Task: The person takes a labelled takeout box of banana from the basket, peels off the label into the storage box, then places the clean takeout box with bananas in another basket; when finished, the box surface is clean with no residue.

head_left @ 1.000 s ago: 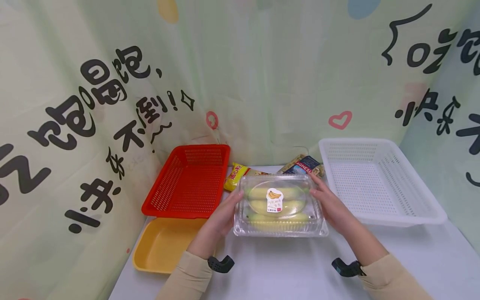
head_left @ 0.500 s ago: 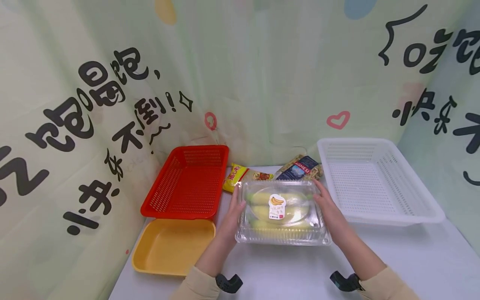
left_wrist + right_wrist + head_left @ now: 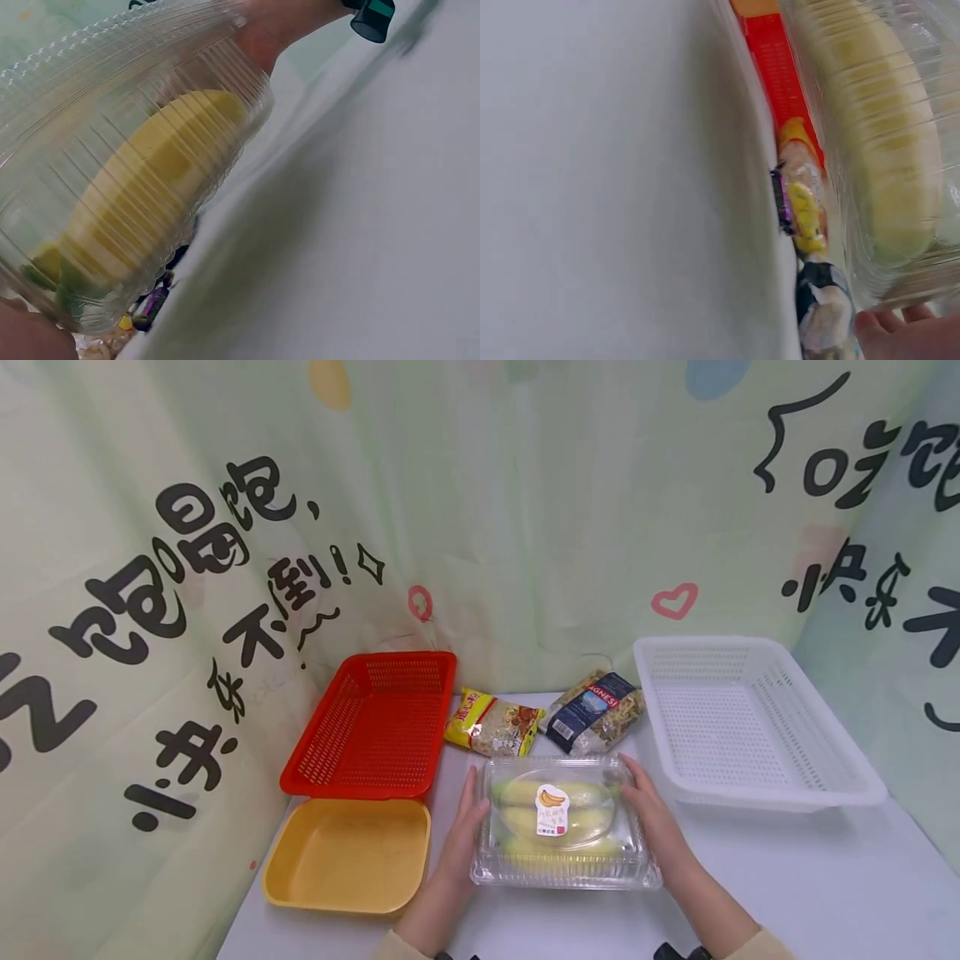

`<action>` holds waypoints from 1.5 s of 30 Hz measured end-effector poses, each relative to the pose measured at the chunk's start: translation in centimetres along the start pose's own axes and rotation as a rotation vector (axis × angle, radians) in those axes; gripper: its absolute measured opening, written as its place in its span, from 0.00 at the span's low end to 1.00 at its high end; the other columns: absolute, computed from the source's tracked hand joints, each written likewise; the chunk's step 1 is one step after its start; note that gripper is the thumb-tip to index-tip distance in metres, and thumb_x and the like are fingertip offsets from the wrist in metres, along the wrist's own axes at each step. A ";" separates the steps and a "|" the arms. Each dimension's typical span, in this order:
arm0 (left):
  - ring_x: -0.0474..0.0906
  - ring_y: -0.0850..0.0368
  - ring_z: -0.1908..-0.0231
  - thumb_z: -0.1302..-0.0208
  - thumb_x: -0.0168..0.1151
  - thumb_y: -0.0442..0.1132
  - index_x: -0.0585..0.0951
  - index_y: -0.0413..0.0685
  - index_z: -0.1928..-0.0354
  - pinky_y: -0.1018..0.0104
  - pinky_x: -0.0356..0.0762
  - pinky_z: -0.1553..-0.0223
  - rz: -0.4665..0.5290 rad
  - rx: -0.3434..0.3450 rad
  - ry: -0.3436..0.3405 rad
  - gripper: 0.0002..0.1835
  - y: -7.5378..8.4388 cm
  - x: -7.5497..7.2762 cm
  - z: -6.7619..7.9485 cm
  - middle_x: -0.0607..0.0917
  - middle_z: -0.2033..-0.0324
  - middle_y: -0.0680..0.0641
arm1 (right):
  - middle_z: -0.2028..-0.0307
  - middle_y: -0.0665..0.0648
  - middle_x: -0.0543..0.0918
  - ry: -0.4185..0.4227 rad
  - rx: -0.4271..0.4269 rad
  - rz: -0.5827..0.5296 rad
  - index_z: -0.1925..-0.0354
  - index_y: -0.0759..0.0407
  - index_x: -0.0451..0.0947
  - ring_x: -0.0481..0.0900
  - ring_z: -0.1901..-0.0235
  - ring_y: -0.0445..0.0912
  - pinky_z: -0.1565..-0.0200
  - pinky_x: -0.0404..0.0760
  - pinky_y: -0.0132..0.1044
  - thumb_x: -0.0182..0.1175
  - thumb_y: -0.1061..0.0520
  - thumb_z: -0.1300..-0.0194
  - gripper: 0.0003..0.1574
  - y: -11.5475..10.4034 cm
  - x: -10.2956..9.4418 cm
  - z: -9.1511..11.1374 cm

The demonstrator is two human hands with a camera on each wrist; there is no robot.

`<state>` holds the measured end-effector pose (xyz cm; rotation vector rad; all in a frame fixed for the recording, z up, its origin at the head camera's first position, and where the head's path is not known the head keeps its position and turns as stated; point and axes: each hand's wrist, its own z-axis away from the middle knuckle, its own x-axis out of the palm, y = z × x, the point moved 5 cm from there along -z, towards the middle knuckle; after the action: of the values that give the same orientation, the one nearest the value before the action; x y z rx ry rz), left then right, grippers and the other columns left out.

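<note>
Above the white table point(image 3: 810, 885), the clear box point(image 3: 588, 828) has come nearer, uncovering the yellow packet point(image 3: 493, 723) and dark packet point(image 3: 592, 714) behind, so yeah, probably mid-carry. Left hand point(image 3: 461, 845) and right hand point(image 3: 656, 823) grip its ends, fingers partly curled, nothing else held.

A box point(image 3: 633, 862) with fruit point(image 3: 517, 821) in it is between the left hand point(image 3: 459, 843) and right hand point(image 3: 656, 822), over the table point(image 3: 787, 868). Behind it lie a left bag point(image 3: 491, 727) and a right bag point(image 3: 592, 714), between a left basket point(image 3: 390, 727) and a right basket point(image 3: 731, 735). A tub point(image 3: 348, 856) is just before the left basket. A curtain point(image 3: 525, 527) hangs behind everything.
</note>
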<state>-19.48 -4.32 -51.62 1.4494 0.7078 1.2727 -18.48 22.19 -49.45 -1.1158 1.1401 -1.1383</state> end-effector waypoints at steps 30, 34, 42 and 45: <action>0.26 0.46 0.22 0.28 0.47 0.53 0.39 0.64 0.21 0.40 0.31 0.24 -0.001 -0.028 0.028 0.41 -3.5 -1.3 -0.8 0.36 0.21 0.52 | 0.21 0.61 0.43 0.006 0.039 -0.008 0.21 0.45 0.42 0.37 0.23 0.65 0.29 0.41 0.71 0.38 0.41 0.23 0.39 4.2 0.1 -0.6; 0.27 0.47 0.22 0.27 0.46 0.51 0.39 0.63 0.21 0.42 0.32 0.24 -0.005 -0.001 0.011 0.40 -3.6 -1.5 -1.0 0.36 0.21 0.52 | 0.21 0.62 0.42 0.006 0.016 0.022 0.21 0.45 0.43 0.36 0.23 0.65 0.30 0.37 0.71 0.38 0.42 0.23 0.38 4.1 0.1 -0.9; 0.27 0.48 0.22 0.27 0.45 0.50 0.43 0.66 0.21 0.40 0.30 0.24 -0.020 0.035 0.018 0.37 -3.8 -2.1 -1.1 0.39 0.20 0.54 | 0.21 0.61 0.38 -0.030 0.006 0.069 0.21 0.50 0.39 0.33 0.23 0.65 0.29 0.35 0.70 0.39 0.42 0.22 0.41 3.7 -0.3 -1.2; 0.30 0.49 0.21 0.26 0.45 0.50 0.48 0.66 0.21 0.42 0.32 0.24 -0.007 0.044 0.009 0.35 -3.8 -2.1 -1.1 0.43 0.21 0.54 | 0.21 0.63 0.41 -0.035 -0.013 0.150 0.21 0.52 0.41 0.36 0.23 0.65 0.28 0.38 0.67 0.39 0.42 0.22 0.40 2.7 -0.7 -1.2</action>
<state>-20.39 -4.77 -55.97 1.4765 0.7505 1.2661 -19.49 23.01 -52.20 -1.0381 1.1849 -0.9931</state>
